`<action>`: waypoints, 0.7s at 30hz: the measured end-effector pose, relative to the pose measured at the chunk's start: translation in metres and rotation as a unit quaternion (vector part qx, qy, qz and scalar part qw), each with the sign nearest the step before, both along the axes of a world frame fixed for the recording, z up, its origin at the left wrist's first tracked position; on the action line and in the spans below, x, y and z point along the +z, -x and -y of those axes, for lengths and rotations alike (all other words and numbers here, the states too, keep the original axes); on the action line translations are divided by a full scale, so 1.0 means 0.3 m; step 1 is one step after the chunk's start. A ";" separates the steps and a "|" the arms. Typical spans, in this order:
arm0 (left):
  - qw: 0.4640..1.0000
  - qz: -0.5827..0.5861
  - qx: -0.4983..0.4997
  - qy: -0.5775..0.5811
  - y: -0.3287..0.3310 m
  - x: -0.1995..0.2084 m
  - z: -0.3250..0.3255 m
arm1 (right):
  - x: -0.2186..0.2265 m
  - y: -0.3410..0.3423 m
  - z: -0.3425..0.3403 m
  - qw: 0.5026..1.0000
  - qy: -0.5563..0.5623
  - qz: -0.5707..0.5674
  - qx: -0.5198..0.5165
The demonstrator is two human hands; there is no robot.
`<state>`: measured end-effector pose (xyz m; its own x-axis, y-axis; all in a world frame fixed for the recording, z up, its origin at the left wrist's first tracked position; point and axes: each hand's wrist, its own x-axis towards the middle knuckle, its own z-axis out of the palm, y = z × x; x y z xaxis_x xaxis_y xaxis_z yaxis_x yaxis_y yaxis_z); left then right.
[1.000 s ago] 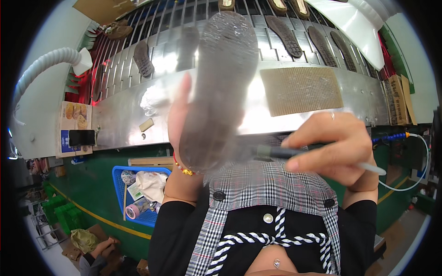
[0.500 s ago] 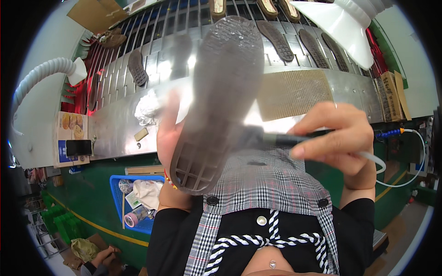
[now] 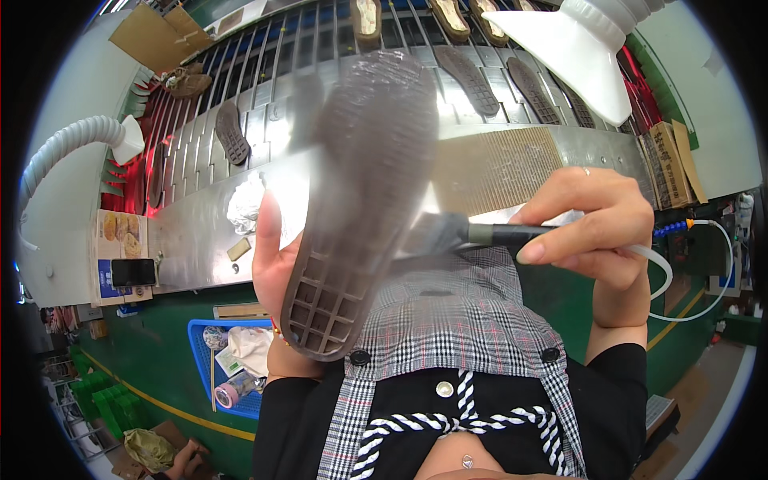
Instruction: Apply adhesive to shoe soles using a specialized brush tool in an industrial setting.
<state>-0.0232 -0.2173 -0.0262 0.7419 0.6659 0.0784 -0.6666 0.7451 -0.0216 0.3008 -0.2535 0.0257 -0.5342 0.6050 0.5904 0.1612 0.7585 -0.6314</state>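
A dark brown shoe sole is held up in front of me, its gridded end low and its other end pointing away, partly blurred. My left hand grips it from behind and along its left side. The thumb shows, but the other fingers are hidden by the sole. In my right hand is a brush with a dark handle, pinched between thumb and fingers. Its blurred head lies at the sole's right edge; whether it touches, I cannot tell. A white tube runs from near the right hand.
Beyond a metal ledge, several soles lie on a slatted conveyor. On the ledge are a ribbed mat, crumpled white material and a phone. White nozzles hang above; a blue basket is lower left.
The brush head has shifted from over the sole to its right edge. The view has moved slightly, and the sole now sits a little lower and further left.
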 end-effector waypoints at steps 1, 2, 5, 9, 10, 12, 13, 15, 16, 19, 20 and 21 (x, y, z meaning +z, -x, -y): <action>1.000 0.000 0.000 0.000 0.003 -0.003 0.000 | -0.005 -0.002 -0.008 1.000 -0.011 -0.018 -0.007; 1.000 -0.001 -0.001 0.000 0.005 -0.008 -0.003 | -0.011 -0.004 -0.016 0.999 -0.021 -0.035 -0.016; 1.000 0.001 0.006 0.009 -0.001 -0.004 -0.001 | -0.028 -0.028 -0.079 1.000 -0.014 0.005 -0.021; 0.993 -0.093 0.011 -0.067 0.065 -0.073 -0.045 | -0.058 -0.111 -0.072 0.994 0.033 -0.104 0.021; 0.993 -0.098 0.017 -0.063 0.068 -0.089 -0.050 | -0.081 -0.101 -0.054 0.982 0.039 -0.183 0.024; 0.970 -0.220 0.096 -0.041 0.051 -0.124 -0.080 | -0.129 -0.060 -0.060 0.964 0.037 -0.264 0.007; 0.957 -0.262 0.120 -0.015 0.048 -0.125 -0.086 | -0.156 -0.035 -0.056 0.964 0.040 -0.263 -0.031; 0.976 -0.200 0.078 0.018 0.036 -0.125 -0.125 | -0.210 0.015 -0.049 0.960 0.032 -0.262 -0.091; 0.990 -0.132 0.031 0.049 0.032 -0.127 -0.140 | -0.232 0.036 -0.036 0.956 0.046 -0.265 -0.113; 0.992 -0.077 0.021 0.094 0.026 -0.138 -0.138 | -0.275 0.117 -0.013 0.951 0.053 -0.264 -0.151; 0.991 -0.084 0.030 0.097 0.017 -0.139 -0.139 | -0.284 0.139 -0.007 0.948 0.075 -0.259 -0.170; 0.991 -0.085 0.032 0.096 0.014 -0.142 -0.139 | -0.289 0.161 -0.003 0.944 0.097 -0.252 -0.188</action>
